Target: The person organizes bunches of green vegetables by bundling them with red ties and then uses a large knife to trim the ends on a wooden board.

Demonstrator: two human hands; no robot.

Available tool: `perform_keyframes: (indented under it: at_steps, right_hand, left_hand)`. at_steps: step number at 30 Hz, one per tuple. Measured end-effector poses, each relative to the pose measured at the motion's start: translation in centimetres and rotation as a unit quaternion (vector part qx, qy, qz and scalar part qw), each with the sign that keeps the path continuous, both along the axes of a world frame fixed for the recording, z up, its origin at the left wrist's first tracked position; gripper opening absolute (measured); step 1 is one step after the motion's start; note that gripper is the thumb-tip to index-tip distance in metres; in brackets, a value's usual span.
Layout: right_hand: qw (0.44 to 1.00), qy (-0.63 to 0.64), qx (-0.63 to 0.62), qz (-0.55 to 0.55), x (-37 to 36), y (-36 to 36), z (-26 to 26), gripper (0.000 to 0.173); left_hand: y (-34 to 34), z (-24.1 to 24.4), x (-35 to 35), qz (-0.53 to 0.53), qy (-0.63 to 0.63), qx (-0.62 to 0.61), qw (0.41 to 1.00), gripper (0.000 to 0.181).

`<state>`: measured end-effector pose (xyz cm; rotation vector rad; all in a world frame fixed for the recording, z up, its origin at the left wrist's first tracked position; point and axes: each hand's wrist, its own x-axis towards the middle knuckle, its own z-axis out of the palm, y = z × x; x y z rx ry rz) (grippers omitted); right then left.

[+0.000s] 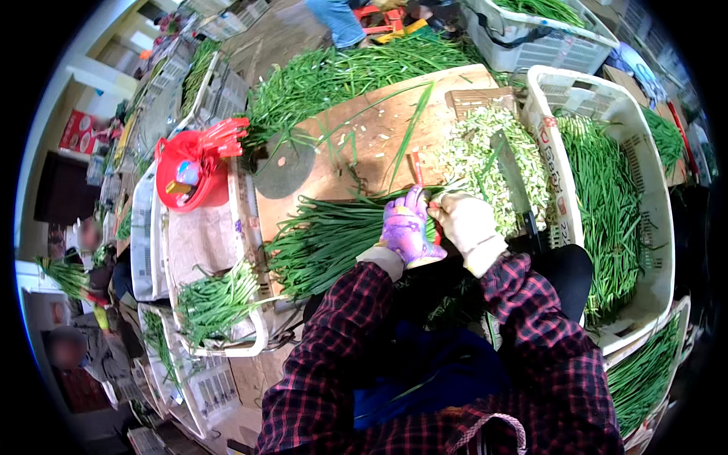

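Note:
A bunch of long green garlic chives (330, 239) lies across the near edge of a wooden board (369, 131), leaves to the left. My left hand (406, 230), in a purple patterned glove, is closed over the bunch near its stem end. In a white glove, my right hand (469, 224) pinches at a red tie strip (418, 169) beside the left fingertips; the exact grip is partly hidden. Part of the strip sticks out beyond the bunch. Right of my hands, a cleaver-like knife (512, 176) rests on a heap of pale cut stem ends (469, 139).
A white plastic crate (543, 153) full of chives stands at right. Loose chives (364, 68) are piled beyond the board, near a grey disc (286, 165). At left, a red basket (196, 200) holds red strips above a crate (259, 341) with bundled chives. Other people are around.

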<state>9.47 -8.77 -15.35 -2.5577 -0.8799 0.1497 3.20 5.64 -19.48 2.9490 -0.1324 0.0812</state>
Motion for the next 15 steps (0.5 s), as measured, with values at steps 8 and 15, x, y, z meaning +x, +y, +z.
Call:
perform_keyframes:
  at_steps: [8, 15]
  right_hand:
    - [0.993, -0.095, 0.065, 0.008, -2.2, 3.5, -0.5, 0.023]
    - [0.986, 0.096, 0.131, -0.028, 0.7, 1.0, 0.1, 0.025]
  left_hand:
    - [2.6, -14.5, 1.3, 0.124, -0.019, -0.543, 0.831, 0.04]
    - [1.4, -8.1, 0.8, -0.015, -0.008, 0.055, 0.998, 0.058]
